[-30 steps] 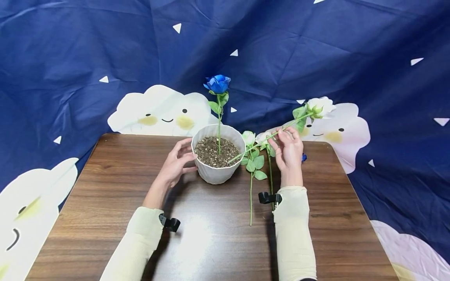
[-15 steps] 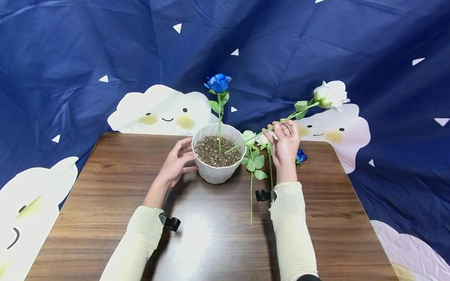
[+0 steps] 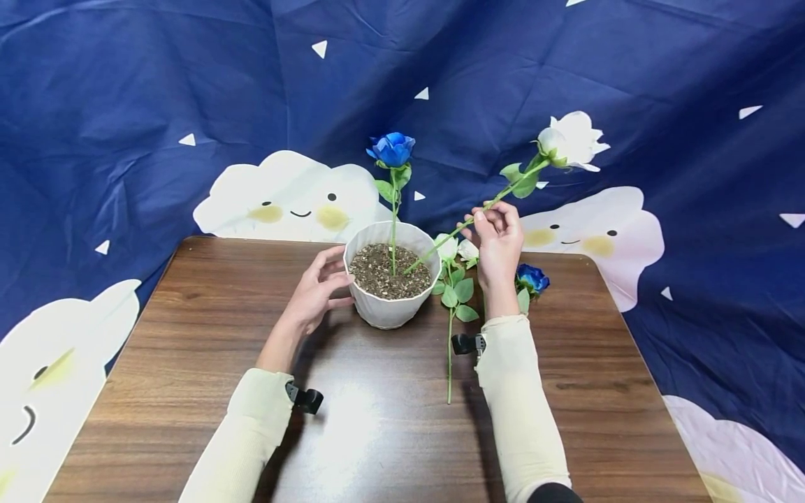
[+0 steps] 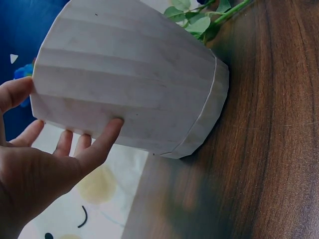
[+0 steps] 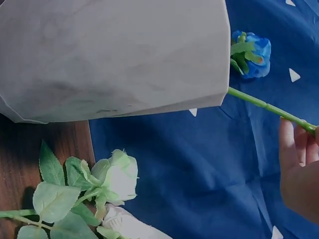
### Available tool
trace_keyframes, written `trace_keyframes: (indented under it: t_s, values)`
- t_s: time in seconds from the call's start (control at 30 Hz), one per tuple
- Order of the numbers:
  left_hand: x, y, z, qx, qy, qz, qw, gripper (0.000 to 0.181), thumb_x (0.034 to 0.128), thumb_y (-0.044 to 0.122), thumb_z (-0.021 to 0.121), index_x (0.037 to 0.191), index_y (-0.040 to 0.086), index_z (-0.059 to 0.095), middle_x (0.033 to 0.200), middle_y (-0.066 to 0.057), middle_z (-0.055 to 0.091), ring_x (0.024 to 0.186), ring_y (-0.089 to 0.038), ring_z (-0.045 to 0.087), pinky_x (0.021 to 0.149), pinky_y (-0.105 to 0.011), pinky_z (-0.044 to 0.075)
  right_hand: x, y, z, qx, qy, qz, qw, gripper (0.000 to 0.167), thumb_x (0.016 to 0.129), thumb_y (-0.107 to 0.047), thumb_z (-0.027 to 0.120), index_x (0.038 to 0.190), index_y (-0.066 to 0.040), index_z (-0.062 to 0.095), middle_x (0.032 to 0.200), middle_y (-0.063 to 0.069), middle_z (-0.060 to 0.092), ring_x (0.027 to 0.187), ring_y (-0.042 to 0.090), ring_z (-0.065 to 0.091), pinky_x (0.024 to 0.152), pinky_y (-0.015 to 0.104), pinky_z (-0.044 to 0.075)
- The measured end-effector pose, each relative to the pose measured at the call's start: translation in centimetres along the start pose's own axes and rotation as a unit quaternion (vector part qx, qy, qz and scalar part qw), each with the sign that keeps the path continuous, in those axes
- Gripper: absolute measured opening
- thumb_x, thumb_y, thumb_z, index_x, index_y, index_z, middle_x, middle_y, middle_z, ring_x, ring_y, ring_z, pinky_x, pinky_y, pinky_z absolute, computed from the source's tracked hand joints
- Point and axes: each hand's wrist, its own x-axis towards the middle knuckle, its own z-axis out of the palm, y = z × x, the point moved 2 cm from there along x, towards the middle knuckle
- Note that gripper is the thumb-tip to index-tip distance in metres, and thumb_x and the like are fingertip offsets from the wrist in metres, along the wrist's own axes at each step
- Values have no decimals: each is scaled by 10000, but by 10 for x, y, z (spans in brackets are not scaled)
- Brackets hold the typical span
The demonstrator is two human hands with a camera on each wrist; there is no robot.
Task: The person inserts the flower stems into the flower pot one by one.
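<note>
A white pot [image 3: 386, 311] filled with soil holds an upright blue rose [image 3: 391, 150]. My left hand [image 3: 314, 290] touches the pot's left side and rim with spread fingers, the fingertips lying against the wall in the left wrist view. Between the thumb and fingers of my right hand [image 3: 499, 241] is the green stem of a white rose [image 3: 571, 142]. That rose leans up to the right, its lower stem end at the soil near the blue rose's stem. Whether it is in the soil I cannot tell. The right wrist view shows the stem [image 5: 249, 97] crossing the pot's rim.
Right of the pot, a white rose [image 3: 446, 246] lies on the wooden table [image 3: 207, 314] beside another white rose [image 3: 468, 251], partly hidden. A second blue rose [image 3: 533, 278] lies right of my right wrist. A blue cloth backdrop [image 3: 189, 84] hangs behind.
My right hand has moved left and slightly up, bringing the white rose's stem steeper and its bloom higher. The blue rose on the table shows more. My left hand stays put.
</note>
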Motion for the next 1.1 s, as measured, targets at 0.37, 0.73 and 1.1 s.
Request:
trace_keyframes:
  t_s: [0.37,0.73,1.1]
  values:
    - [1,-1,-1,-6,13,10,10000,663,935,-30,596,1538,121,367,1456,-232,397,1133,-279,565,955,-584,542,4,5,23,-641,-466,-367,9962,151,943,103,625,1083,48,625,914,113,659,801,206,678,687,286,624]
    - [1,-2,0,-49,32,-7,10000,658,940,-28,600,1537,121,368,1458,-233,405,1148,-309,554,954,-598,537,2,10,37,-1444,-849,-598,9840,153,966,72,610,1117,93,614,1011,303,636,829,208,682,699,261,611]
    - [1,-1,-1,-27,32,-14,10000,656,946,-21,601,1541,117,360,1458,-240,400,1164,-318,544,952,-580,544,3,22,47,-1811,-1414,-546,9717,227,966,92,597,1179,168,579,1066,366,626,845,219,678,729,286,622]
